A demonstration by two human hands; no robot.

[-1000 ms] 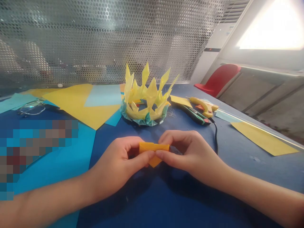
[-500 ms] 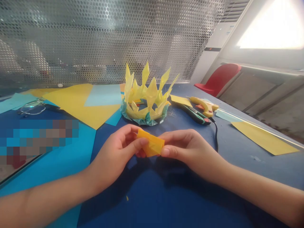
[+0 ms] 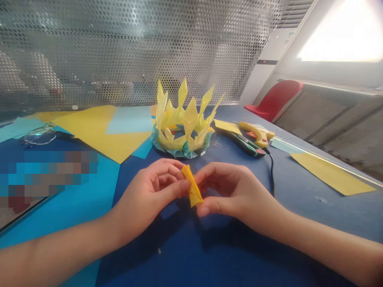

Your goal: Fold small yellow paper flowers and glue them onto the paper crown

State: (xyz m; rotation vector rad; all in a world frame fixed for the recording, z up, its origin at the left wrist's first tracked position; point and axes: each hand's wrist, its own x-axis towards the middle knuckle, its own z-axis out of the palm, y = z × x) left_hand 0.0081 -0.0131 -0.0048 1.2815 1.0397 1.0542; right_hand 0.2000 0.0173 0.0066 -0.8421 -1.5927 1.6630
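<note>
Yellow paper [image 3: 193, 190], folded small, is held over the bench [image 3: 185, 259], on the near side of the paper crown [image 3: 190, 115] that stands toward the bench's far edge. The left hand [image 3: 149, 189] pinches it between thumb and curled fingers; the right hand [image 3: 236, 185] is partly open, thumb at the lower end, its grip unclear. Uneven pressure from the 2 hands could skew a crease or let the folds spring open.

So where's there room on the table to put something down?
Bare blue table lies just nearer than the left hand and right hand, except one tiny scrap. More lies between the black cord and yellow strip. Crowded: paper sheets on the left, the crown and glue gun farther back.
</note>
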